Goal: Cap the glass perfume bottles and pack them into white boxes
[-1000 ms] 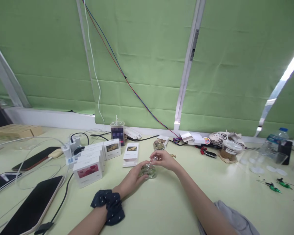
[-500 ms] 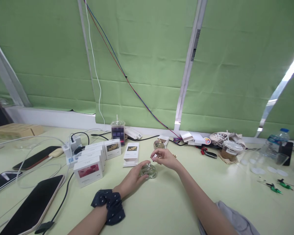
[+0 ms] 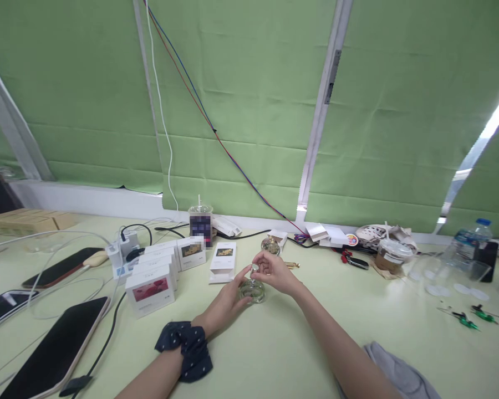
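Observation:
A round, clear glass bottle (image 3: 254, 292), which looks like a perfume bottle, stands on the table in front of me. My left hand (image 3: 227, 305) is closed around its left side, thumb low and fingers near the neck. Over the neck, my right hand (image 3: 278, 273) pinches a small silver cap (image 3: 254, 268) between thumb and fingers. The cap is at the bottle's top; whether it is seated I cannot tell. Just behind my right hand is a second round bottle (image 3: 270, 245), partly hidden. A small gold-coloured piece (image 3: 291, 265) lies to the right of it.
An open white box (image 3: 223, 263) and several white boxes (image 3: 152, 289) stand left. Phones (image 3: 60, 349) and cables lie further left. A lidded drink cup (image 3: 200, 224) stands at the back. To the right are a car key (image 3: 355, 261), an iced drink (image 3: 393, 255) and green tools (image 3: 464, 320).
My right hand has moved slightly left and brought the silver cap over the bottle's neck. More of the gold-coloured piece shows. My left hand stays on the bottle.

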Motion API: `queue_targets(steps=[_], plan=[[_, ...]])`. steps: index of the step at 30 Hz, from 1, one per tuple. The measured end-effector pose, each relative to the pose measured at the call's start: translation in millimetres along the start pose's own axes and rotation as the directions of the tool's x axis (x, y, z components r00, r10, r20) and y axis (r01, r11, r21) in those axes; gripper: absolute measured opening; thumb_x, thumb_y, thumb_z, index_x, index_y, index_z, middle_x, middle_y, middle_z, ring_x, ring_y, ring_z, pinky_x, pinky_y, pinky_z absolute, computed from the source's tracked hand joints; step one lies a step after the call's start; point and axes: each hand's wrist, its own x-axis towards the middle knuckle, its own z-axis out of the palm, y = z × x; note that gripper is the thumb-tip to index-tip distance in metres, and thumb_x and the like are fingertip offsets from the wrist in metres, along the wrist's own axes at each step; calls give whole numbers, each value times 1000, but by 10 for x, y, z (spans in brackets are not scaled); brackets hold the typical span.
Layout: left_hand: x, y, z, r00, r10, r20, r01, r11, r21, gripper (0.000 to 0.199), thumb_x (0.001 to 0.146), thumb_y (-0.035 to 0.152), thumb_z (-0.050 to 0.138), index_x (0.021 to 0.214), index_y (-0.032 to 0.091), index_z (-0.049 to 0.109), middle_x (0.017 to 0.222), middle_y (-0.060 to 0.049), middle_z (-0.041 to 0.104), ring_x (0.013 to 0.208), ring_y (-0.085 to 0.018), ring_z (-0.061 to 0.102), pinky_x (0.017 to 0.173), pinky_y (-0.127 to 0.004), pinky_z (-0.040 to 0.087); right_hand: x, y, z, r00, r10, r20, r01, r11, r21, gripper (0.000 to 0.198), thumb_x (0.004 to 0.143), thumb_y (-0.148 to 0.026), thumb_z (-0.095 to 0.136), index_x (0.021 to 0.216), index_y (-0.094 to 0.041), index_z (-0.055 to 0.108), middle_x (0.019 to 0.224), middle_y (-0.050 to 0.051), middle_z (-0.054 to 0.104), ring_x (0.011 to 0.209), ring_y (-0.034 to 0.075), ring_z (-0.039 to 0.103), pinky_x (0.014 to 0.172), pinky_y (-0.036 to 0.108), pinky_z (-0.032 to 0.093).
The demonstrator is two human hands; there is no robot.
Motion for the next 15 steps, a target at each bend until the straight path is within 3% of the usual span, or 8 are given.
queue_targets(steps=[6, 11, 15], plan=[[22, 43, -22, 1000, -5, 10, 5, 1000, 4, 71, 83, 19, 58, 144, 30, 22, 118, -8, 60, 112, -23, 57, 100, -46, 41, 1, 48, 17, 999, 5, 33, -2, 995, -98, 29, 73, -36, 71, 88, -20, 52, 68, -4, 50, 58, 11, 48, 55, 25, 40], [38, 82, -45, 999, 17, 41, -17, 1000, -1, 69, 83, 19, 59, 143, 28, 26, 137, -10, 50, 126, -25, 47, 106, -46, 36, -4, 101, 21, 997, 23, 77, -18, 998, -56, 33, 71, -38, 73, 87, -20, 49, 68, -3, 53, 61, 13, 52, 55, 25, 40], [35, 101, -57, 998, 37, 46, -37, 999, -1, 62, 84, 19, 58, 140, 28, 34, 140, -9, 48, 126, -24, 48, 105, -45, 38, -4, 152, 14, 996, 31, 80, -28, 999, -37, 35, 70, -38, 74, 85, -20, 48, 66, -4, 54, 59, 13, 52, 55, 24, 39]])
